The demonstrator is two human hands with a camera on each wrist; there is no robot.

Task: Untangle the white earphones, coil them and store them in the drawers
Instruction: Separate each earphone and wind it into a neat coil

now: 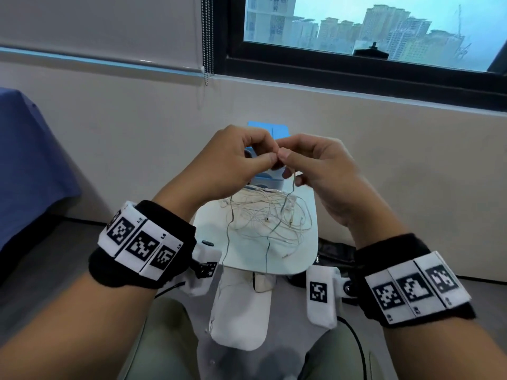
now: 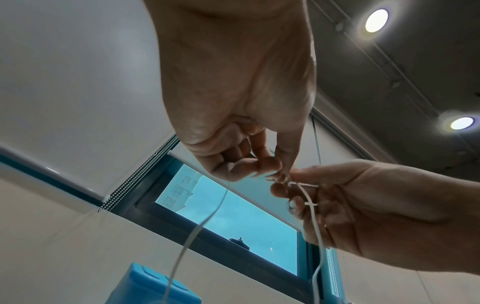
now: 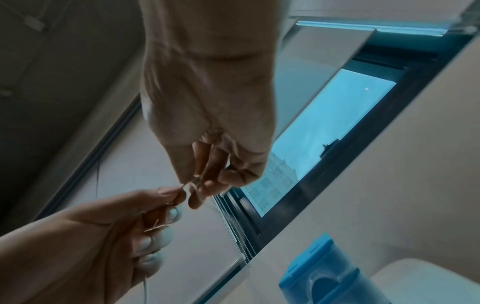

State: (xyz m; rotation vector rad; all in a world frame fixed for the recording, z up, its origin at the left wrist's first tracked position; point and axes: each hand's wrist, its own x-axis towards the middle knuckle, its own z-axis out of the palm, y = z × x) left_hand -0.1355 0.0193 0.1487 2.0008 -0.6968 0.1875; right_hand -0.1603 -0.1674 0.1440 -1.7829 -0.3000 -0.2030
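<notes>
A tangle of white earphones (image 1: 270, 219) lies on a small white table (image 1: 307, 256). Both hands are raised above it, fingertips almost touching. My left hand (image 1: 267, 158) pinches a strand of the cable between thumb and fingers, and my right hand (image 1: 285, 156) pinches the same strand right beside it. From the pinch, thin cables hang down to the tangle. In the left wrist view my left hand (image 2: 279, 174) meets the right hand (image 2: 363, 205), with the cable (image 2: 313, 209) crossing the right fingers. The right wrist view shows my right hand (image 3: 193, 184) pinching. The blue drawers (image 1: 270, 130) stand behind the hands.
The wall and a dark-framed window (image 1: 356, 64) rise behind the table. A blue cloth (image 1: 27, 165) hangs at the left. A bead chain (image 1: 207, 37) hangs beside the window. My knees and a white stand (image 1: 241, 311) are below the table.
</notes>
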